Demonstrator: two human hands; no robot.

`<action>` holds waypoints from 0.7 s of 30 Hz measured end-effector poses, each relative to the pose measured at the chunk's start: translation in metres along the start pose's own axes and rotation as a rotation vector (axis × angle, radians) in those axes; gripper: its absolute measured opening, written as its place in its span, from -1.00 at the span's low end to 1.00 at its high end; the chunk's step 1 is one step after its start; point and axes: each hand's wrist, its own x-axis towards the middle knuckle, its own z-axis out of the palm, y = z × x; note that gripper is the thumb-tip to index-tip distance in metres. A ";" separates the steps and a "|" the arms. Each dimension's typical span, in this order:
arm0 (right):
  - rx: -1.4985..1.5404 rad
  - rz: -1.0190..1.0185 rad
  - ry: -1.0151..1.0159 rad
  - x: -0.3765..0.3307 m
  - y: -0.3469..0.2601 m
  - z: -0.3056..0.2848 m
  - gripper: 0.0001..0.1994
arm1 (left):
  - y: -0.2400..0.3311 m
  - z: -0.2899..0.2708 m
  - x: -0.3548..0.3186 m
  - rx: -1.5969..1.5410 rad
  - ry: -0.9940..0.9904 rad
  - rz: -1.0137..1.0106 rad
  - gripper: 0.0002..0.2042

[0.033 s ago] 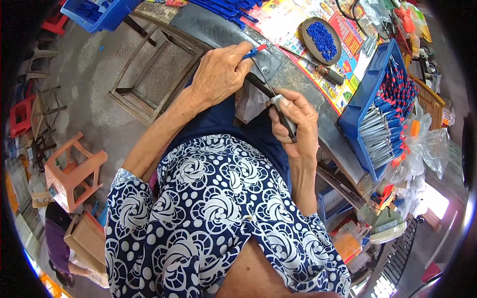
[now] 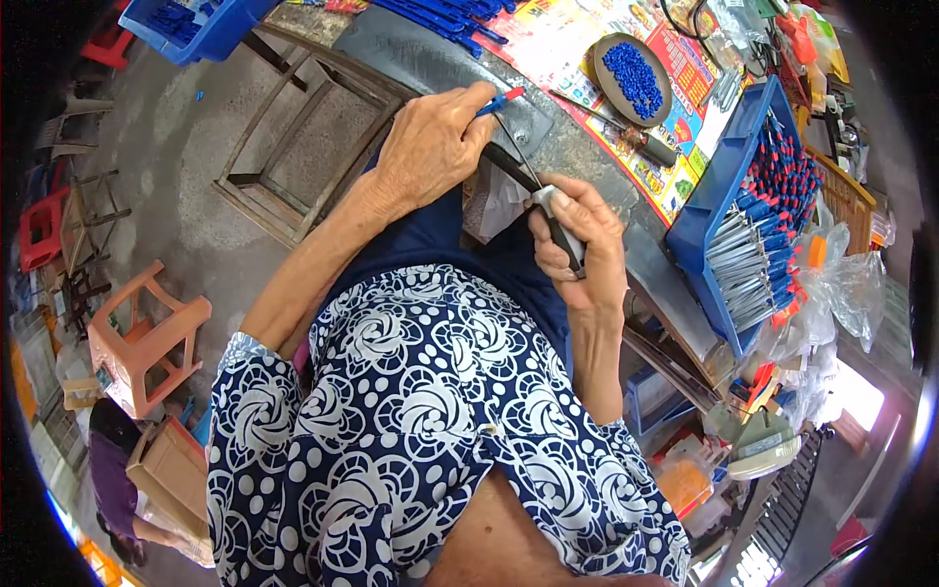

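Observation:
My left hand [image 2: 430, 147] rests on the rim of the dark grey table [image 2: 411, 54] and pinches a small blue and red piece [image 2: 501, 100] between thumb and fingers. My right hand [image 2: 582, 245] is closed around a black-handled tool [image 2: 559, 227]. The tool's thin metal shaft [image 2: 516, 147] runs up toward the piece in my left hand. Both hands are close together above my lap, which is covered by blue and white patterned cloth.
A blue tray [image 2: 699, 230] of several metal pieces with blue and red ends stands at the right. A round dish [image 2: 604, 83] holds small blue parts beside a screwdriver [image 2: 641, 144]. A wooden frame stool [image 2: 293, 147], an orange stool [image 2: 147, 333] and a blue crate [image 2: 186, 20] are at my left.

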 end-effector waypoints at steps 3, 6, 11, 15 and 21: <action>0.224 0.141 -0.100 0.004 0.003 -0.010 -0.74 | -0.001 0.001 0.000 0.004 -0.003 0.004 -0.85; 0.387 0.233 -0.147 0.008 0.005 -0.017 -0.73 | 0.000 0.002 0.000 0.013 -0.005 0.008 -0.86; 0.835 0.420 -0.310 0.014 0.013 -0.026 -0.73 | 0.002 0.001 0.001 0.052 -0.001 0.019 -0.88; 0.734 0.366 -0.297 0.014 0.014 -0.026 -0.72 | 0.002 0.004 0.000 0.068 0.023 0.026 -0.87; -0.806 -0.485 0.159 -0.001 0.020 -0.002 -0.74 | 0.004 0.003 -0.001 0.090 0.026 -0.026 -0.85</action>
